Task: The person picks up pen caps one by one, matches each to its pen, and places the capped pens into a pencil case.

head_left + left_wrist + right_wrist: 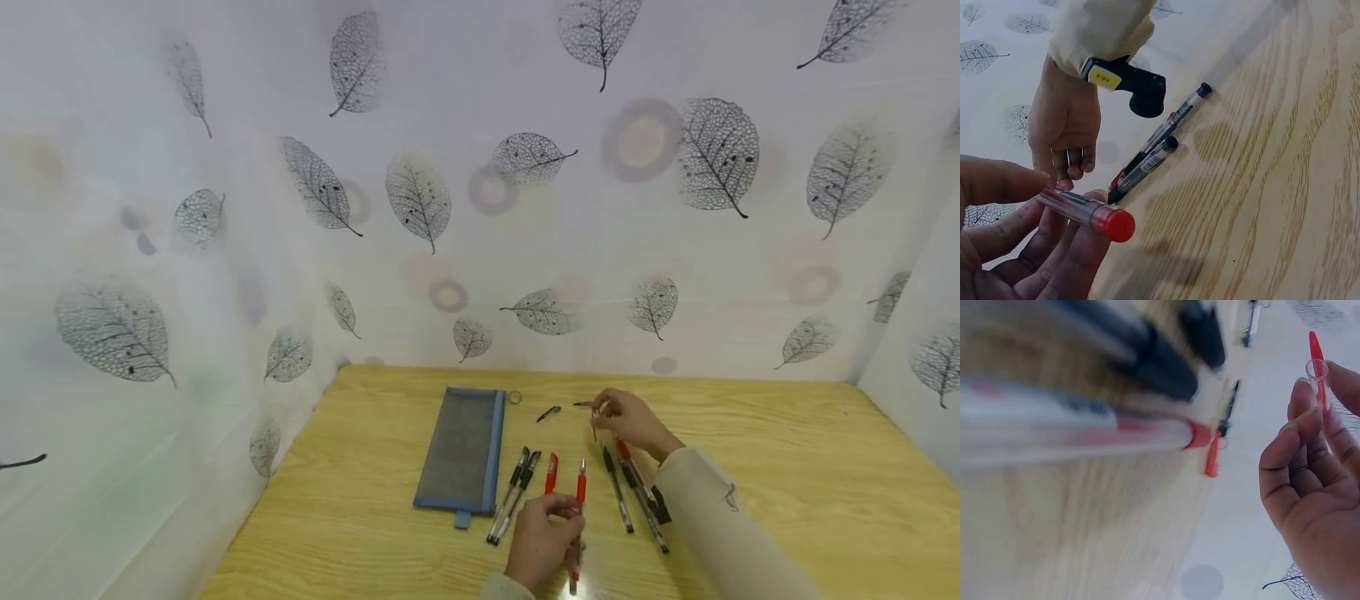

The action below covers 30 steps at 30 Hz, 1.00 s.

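Red pen (581,483): pinched by its barrel between the thumb and fingers of my left hand (543,537), bare tip pointing away from me.
Cap (1319,378): nipped by its clear tube between the thumb and fingertips of my right hand (633,421), its red clip reaching past the rim.
Gap: the cap sits just beyond the tip and slightly to its right, near but apart; I can't tell whether both are at one height.
Steadying: best, I judge, to let the left hand be the fixed one, with its fingers low on the barrel and clear of the tip.
Aim: the rim looks turned off the pen's line, so I'd roll it round in my fingertips and line it up before any push.
Force: light and straight should do; a slanted push could catch the tip on the rim or ink my fingers.
Pouch (461,450): flat on the table to the left, with two black pens (528,475) between it and the red pen.
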Available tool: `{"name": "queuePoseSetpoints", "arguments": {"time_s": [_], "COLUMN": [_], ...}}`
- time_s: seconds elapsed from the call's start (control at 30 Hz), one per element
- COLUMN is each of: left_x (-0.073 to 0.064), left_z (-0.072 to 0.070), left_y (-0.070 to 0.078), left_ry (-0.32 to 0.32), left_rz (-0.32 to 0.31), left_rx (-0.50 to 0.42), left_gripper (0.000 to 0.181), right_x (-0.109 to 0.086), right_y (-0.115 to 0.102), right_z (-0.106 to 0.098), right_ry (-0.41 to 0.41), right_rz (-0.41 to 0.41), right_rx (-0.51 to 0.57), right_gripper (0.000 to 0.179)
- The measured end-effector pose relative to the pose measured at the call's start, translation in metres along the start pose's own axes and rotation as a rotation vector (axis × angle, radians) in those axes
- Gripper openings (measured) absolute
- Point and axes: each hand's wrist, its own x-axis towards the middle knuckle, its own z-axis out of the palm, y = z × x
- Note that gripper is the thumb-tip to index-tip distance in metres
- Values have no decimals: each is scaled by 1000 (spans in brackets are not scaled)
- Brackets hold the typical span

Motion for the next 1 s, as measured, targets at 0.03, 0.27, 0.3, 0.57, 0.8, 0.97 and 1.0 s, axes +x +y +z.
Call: {"name": "queuePoseSetpoints", "arguments": {"time_s": [0.03,0.27,0.3,0.57,0.8,0.97,1.0], "left_x": [0,1,1,2,1,-1,-1], "left_z": [0,1,1,1,2,1,1], "left_y": [0,-1,-1,-2,-2,-3,-3], "left_ry": [-1,-22,-28,-54,-68,-88,-91], "left_rz": [-5,-1,3,27,29,47,51], "left_rx": [-2,8,10,30,23,6,3], "left_gripper": [13,11,11,13,13,14,15], "right_x": [-4,-32,-35,-56,-64,-67,-67], "right_y": [-1,-11,-13,-25,-29,-28,-27], "right_z": [-1,2,2,15,30,35,35], "right_ry": [4,59,71,208,260,215,203], "right_rz": [5,23,23,85,58,79,83], "right_rx": [31,190,207,302,371,421,424], "right_gripper": [24,28,29,36,34,34,34]}}
